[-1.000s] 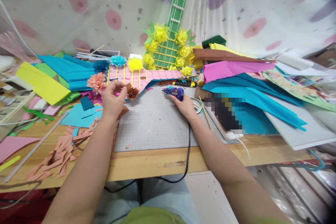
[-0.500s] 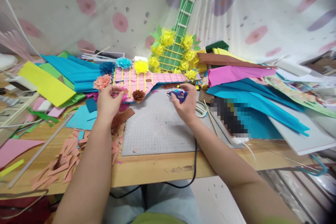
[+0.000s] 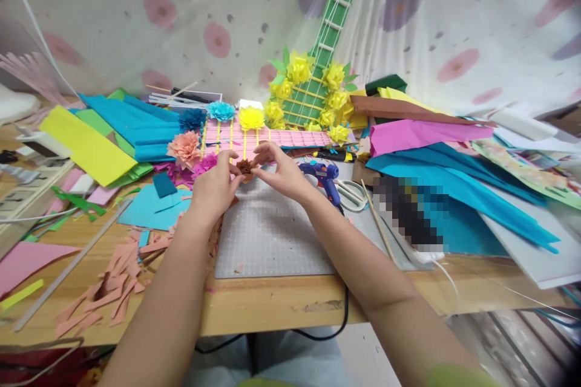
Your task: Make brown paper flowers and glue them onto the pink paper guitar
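Observation:
A small brown paper flower (image 3: 246, 167) sits at the lower edge of a pink paper guitar body (image 3: 272, 138). My left hand (image 3: 213, 188) and my right hand (image 3: 281, 174) both pinch this flower with their fingertips, one from each side. A blue glue gun (image 3: 323, 174) lies on the grey cutting mat (image 3: 272, 236) just right of my right hand, untouched. A peach paper flower (image 3: 183, 147) and a magenta one (image 3: 205, 163) lie left of my left hand. Yellow flowers (image 3: 299, 68) ring the green guitar neck (image 3: 333, 18) behind.
Sheets of blue (image 3: 454, 187), magenta (image 3: 422, 133) and yellow paper (image 3: 86, 145) are piled left and right. Peach paper scraps (image 3: 113, 278) litter the wooden table's front left (image 3: 272, 302). Scissors (image 3: 351, 193) and a thin stick (image 3: 379, 224) lie right of the glue gun. Its black cord (image 3: 345, 308) hangs over the edge.
My right hand let go of the blue glue gun and moved left to the brown flower. My left hand moved right to pinch the same flower. The view shifted slightly.

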Demonstrator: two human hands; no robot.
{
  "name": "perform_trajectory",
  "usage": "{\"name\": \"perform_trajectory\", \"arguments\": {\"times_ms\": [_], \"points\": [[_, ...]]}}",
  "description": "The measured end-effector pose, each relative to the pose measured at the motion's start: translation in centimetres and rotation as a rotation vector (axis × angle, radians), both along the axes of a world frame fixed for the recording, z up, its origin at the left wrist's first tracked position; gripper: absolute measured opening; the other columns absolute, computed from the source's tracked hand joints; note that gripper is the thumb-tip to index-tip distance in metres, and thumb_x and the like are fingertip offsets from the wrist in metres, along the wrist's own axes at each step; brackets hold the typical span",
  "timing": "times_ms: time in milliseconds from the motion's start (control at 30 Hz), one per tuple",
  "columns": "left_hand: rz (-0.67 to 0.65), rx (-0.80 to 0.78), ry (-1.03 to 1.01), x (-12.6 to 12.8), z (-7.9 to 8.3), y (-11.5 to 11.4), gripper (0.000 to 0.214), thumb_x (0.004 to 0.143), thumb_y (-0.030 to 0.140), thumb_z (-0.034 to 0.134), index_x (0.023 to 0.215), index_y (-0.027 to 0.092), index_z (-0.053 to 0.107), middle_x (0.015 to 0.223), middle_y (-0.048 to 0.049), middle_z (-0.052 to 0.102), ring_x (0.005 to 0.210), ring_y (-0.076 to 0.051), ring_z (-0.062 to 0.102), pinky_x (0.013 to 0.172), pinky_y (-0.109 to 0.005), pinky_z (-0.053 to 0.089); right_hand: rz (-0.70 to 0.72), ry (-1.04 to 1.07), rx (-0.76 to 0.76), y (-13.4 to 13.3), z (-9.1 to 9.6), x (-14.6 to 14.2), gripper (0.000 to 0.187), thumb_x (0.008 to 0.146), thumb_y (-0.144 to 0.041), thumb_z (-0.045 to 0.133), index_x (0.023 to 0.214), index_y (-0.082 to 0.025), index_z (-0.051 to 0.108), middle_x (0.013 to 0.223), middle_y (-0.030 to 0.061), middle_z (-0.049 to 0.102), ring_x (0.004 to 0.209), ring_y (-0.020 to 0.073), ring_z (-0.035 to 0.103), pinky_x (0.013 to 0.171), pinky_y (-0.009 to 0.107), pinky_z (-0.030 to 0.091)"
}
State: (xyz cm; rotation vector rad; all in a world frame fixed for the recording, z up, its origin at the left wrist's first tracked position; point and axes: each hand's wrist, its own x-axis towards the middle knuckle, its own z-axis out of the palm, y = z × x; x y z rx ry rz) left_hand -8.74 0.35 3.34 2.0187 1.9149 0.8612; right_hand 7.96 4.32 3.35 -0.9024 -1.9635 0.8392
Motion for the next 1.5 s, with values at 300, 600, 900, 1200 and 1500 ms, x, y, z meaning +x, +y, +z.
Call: {"name": "perform_trajectory", "arguments": {"times_ms": [300,600,900,1200,1500], "points": [[-0.131,-0.063,0.138,1.2,-0.1,-0.4,0.038,0.08,0.024,0.06,0.115,0.025,0.044,0.094,-0.0029,0.072,0.081,-0.024,0.068,0.063,-0.03,0.042,0.039,-0.361,0.049,-0.5,0.1,1.1,0.03,0.073,-0.011,0.056,0.1,-0.021,0.048,0.087,0.0017,0.067,0.087,0.0184,0.06,0.08,0.033,0.043],[-0.1,-0.043,-0.331,1.5,-1.2,0.2,0.043,0.072,0.028,0.063,0.11,0.023,0.042,0.083,-0.0002,0.071,0.066,-0.015,0.063,0.061,-0.026,0.043,0.102,0.137,-0.406,1.3,-2.2,1.3,0.032,0.064,-0.015,0.063,0.09,-0.022,0.046,0.071,-0.0055,0.063,0.072,0.0128,0.064,0.075,0.029,0.05],[-0.056,-0.027,-0.096,1.8,-1.5,0.4,0.036,0.074,0.028,0.063,0.106,0.025,0.046,0.084,-0.0004,0.073,0.072,-0.019,0.067,0.059,-0.026,0.04,0.135,-0.037,-0.214,0.6,-1.3,1.7,0.029,0.066,-0.021,0.065,0.092,-0.022,0.05,0.084,-0.0024,0.066,0.079,0.0134,0.063,0.075,0.028,0.047],[-0.109,0.24,0.092,1.5,-1.3,1.1,0.038,0.082,0.032,0.054,0.118,0.02,0.052,0.112,-0.0091,0.067,0.103,-0.024,0.061,0.088,-0.037,0.045,-0.174,0.034,-0.2,1.8,-1.2,2.1,0.024,0.067,-0.014,0.061,0.086,-0.022,0.049,0.074,-0.0037,0.065,0.072,0.0133,0.063,0.075,0.03,0.047],[-0.297,0.213,0.341,2.1,-3.2,2.7,0.035,0.083,0.032,0.052,0.114,0.017,0.06,0.122,-0.0139,0.058,0.116,-0.029,0.051,0.099,-0.044,0.041,-0.367,0.478,-0.386,3.1,-3.5,0.8,0.028,0.065,-0.018,0.063,0.083,-0.022,0.043,0.078,-0.0031,0.061,0.081,0.0134,0.064,0.084,0.032,0.049]]}}
